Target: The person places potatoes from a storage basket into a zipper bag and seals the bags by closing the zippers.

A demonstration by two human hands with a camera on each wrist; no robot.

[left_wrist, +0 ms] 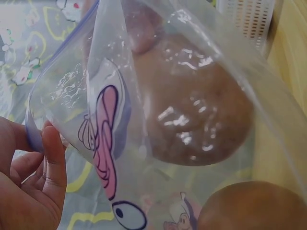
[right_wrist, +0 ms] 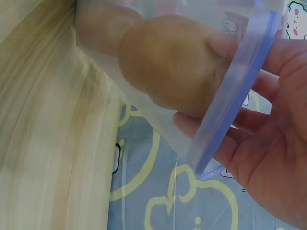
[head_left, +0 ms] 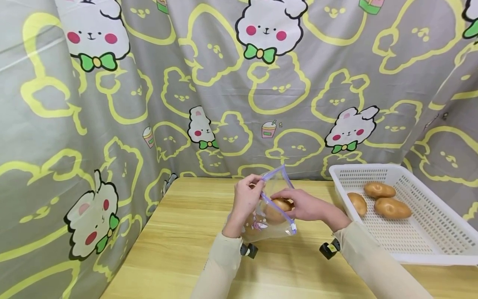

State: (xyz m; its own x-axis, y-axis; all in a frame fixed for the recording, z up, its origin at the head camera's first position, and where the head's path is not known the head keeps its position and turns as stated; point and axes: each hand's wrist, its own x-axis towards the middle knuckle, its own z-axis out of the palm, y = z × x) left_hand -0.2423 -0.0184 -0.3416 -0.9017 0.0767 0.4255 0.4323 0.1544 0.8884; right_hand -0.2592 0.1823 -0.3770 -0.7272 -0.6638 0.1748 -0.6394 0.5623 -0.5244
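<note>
While the left hand (head_left: 244,199) pinches the clear purple-zippered plastic bag (head_left: 270,218) open at its rim, the right hand (head_left: 302,205) grips a brown oval potato (head_left: 281,204), halfway through the mouth, long axis pointing inward.

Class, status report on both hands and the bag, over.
Left hand pinches the purple zip rim of the clear plastic bag. Right hand pushes a brown potato through the mouth. Nothing in the way; three potatoes in the white basket.
</note>
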